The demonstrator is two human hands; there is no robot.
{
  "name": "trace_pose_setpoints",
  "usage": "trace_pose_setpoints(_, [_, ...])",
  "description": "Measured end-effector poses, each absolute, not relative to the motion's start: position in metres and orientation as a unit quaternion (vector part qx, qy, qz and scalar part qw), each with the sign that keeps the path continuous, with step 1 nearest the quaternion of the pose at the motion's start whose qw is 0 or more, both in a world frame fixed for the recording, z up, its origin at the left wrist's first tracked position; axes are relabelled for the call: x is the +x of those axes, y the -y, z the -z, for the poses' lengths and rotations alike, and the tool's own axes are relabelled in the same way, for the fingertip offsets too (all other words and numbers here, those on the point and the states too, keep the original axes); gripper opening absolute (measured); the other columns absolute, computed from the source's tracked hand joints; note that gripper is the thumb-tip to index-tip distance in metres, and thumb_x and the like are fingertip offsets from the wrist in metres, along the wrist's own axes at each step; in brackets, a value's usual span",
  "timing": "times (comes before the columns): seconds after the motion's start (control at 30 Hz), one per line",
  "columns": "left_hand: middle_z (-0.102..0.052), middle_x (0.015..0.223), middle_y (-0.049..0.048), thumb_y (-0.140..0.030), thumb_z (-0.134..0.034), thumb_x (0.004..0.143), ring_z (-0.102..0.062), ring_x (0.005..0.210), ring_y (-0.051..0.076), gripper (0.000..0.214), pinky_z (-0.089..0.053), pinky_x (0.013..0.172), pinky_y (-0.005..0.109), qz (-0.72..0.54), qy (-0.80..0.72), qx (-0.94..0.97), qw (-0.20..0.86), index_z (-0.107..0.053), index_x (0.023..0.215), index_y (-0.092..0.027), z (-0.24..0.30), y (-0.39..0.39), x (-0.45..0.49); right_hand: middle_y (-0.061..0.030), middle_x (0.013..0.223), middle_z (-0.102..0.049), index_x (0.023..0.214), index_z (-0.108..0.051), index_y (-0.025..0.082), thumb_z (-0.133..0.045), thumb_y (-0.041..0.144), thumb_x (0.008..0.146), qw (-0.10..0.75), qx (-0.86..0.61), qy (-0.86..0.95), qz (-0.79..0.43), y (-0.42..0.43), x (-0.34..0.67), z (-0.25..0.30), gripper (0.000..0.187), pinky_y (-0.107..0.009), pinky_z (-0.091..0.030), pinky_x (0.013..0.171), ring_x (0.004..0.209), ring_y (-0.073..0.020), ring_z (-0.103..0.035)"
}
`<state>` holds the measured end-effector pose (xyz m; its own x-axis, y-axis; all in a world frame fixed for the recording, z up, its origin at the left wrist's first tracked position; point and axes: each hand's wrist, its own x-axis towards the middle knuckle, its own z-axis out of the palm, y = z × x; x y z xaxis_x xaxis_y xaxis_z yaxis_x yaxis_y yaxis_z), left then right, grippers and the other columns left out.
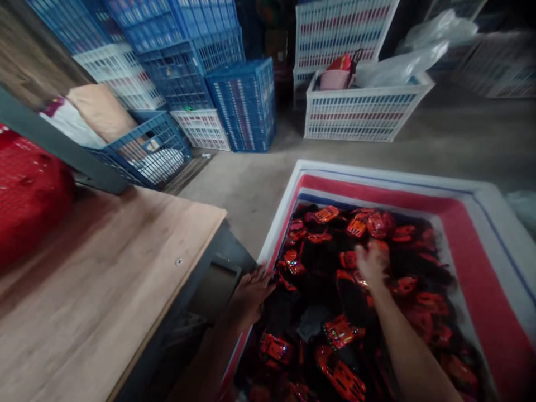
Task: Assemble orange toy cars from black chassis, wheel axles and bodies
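Note:
A large white box (464, 223) with red and blue stripes inside is filled with red-orange toy cars (341, 368) with black parts, lying in a jumble. My left hand (253, 293) rests on the box's left rim, its fingers stretched out and holding nothing that I can see. Over the middle of the pile, my right hand (372, 262) reaches among the toy cars. Motion smears its fingers, so whether it grips a car does not show.
On the left stands a wooden table (167, 240) with a red basket (31, 195). Behind, blue crates (243, 103) are stacked beside white ones. A white crate (352, 117) holding a plastic bag (402, 67) stands on the concrete floor (251, 181).

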<state>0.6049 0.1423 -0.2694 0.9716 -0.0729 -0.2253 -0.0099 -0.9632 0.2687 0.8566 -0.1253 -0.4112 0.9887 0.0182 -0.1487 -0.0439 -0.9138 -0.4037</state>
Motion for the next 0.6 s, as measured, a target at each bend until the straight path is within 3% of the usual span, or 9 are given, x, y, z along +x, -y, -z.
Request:
trace_pose_setpoints(0.07, [-0.03,0.151,-0.0032,-0.007,-0.047,0.073,-0.011,0.143,0.022,0.058,-0.021,0.112,0.041,0.135,0.005,0.98,0.145,-0.054,0.127,-0.027,0.27,-0.138,0.609,-0.0029,0.154,-0.011,0.141,-0.029,0.039,-0.052,0.07,0.07,0.202,-0.972,0.048,-0.107,0.088,0.82,0.414,0.081,-0.065,-0.023,0.1,0.136,-0.0455,-0.008])
trace_pose_setpoints(0.17, [-0.027,0.152,-0.0052,-0.006,-0.047,0.072,-0.008,0.144,0.021,0.061,-0.017,0.114,0.041,0.162,-0.006,0.976,0.144,-0.054,0.128,-0.028,0.265,-0.134,0.613,-0.0036,0.154,-0.009,0.141,-0.034,0.034,-0.049,0.065,0.076,0.149,-0.971,0.115,-0.15,0.03,0.762,0.4,0.073,-0.067,-0.025,0.095,0.134,-0.0511,0.009])
trace_pose_setpoints(0.33, [-0.031,0.15,-0.0063,-0.004,-0.046,0.072,-0.008,0.144,0.019,0.059,-0.012,0.115,0.043,0.181,-0.04,0.974,0.131,-0.058,0.123,-0.03,0.255,-0.136,0.614,-0.003,0.155,-0.013,0.141,-0.037,0.023,-0.044,0.046,0.085,0.115,-0.951,0.241,-0.155,0.007,0.692,0.357,0.062,-0.055,-0.024,0.101,0.136,-0.0461,0.006])
trace_pose_setpoints(0.4, [-0.03,0.151,-0.0041,-0.004,-0.043,0.076,-0.005,0.144,0.019,0.059,-0.01,0.115,0.045,0.168,-0.041,0.979,0.111,-0.054,0.127,-0.029,0.254,-0.127,0.617,0.0011,0.156,-0.011,0.14,-0.039,0.027,-0.045,0.042,0.085,0.1,-0.936,0.296,-0.16,0.028,0.669,0.346,0.057,-0.054,-0.022,0.103,0.137,-0.0442,0.003])
trace_pose_setpoints(0.5, [-0.017,0.156,0.0034,-0.009,-0.044,0.08,0.005,0.144,0.026,0.064,-0.004,0.113,0.054,0.133,-0.048,0.986,0.086,-0.036,0.142,-0.024,0.266,-0.086,0.62,0.0057,0.157,-0.005,0.141,-0.033,0.038,-0.047,0.033,0.085,0.067,-0.937,0.29,-0.182,0.076,0.643,0.338,0.057,-0.059,-0.02,0.102,0.137,-0.0431,-0.002])
trace_pose_setpoints(0.53, [-0.01,0.157,0.0037,-0.014,-0.048,0.079,0.007,0.143,0.03,0.07,-0.005,0.111,0.059,0.141,-0.042,0.984,0.098,-0.028,0.145,-0.025,0.274,-0.067,0.618,0.0062,0.157,-0.003,0.141,-0.03,0.042,-0.048,0.031,0.085,0.051,-0.946,0.264,-0.184,0.095,0.638,0.337,0.06,-0.061,-0.019,0.101,0.137,-0.0438,-0.002])
trace_pose_setpoints(0.6, [-0.005,0.158,-0.0028,-0.03,-0.056,0.079,0.003,0.142,0.039,0.076,-0.015,0.105,0.068,0.243,-0.01,0.956,0.167,-0.02,0.145,-0.039,0.294,-0.026,0.608,0.0041,0.157,-0.002,0.141,-0.022,0.048,-0.049,0.031,0.086,0.019,-0.968,0.187,-0.167,0.138,0.633,0.335,0.064,-0.065,-0.02,0.098,0.137,-0.0458,-0.002])
